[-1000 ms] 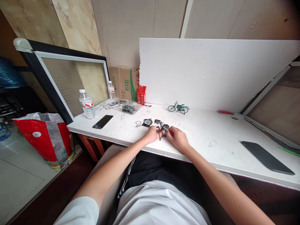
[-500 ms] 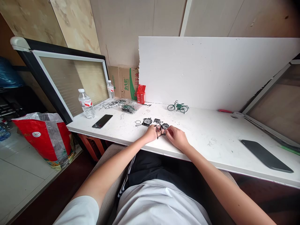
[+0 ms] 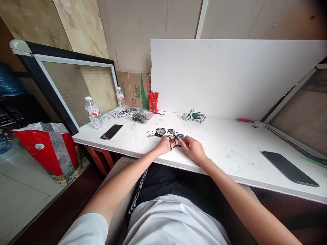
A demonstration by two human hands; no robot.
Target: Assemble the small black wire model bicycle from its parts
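Observation:
Close to the table's front edge, my left hand (image 3: 164, 145) is closed on the black frame of a model bicycle (image 3: 173, 142). A spoked wheel (image 3: 180, 137) sits at the frame's right end. My right hand (image 3: 192, 147) pinches at that wheel side, its fingertips on the wheel's lower right; the exact contact is partly hidden. Just beyond my left hand lie another spoked wheel (image 3: 160, 131), a thin ring (image 3: 150, 132) and a small dark part (image 3: 171, 131). Farther back stands a green model bicycle (image 3: 194, 116), upright and whole.
On the white table (image 3: 224, 143), a phone (image 3: 111, 132) and a water bottle (image 3: 93, 113) are at left. Behind them are a bag of green parts (image 3: 140, 117), black part frames (image 3: 120, 113), a red box (image 3: 153, 102) and a carton (image 3: 138, 89). A dark slab-like device (image 3: 290, 169) lies at right.
The bicycle frame and its wheel have turned slightly in my hands, and my right fingers have shifted a little along the wheel. Objects on the table have stayed put.

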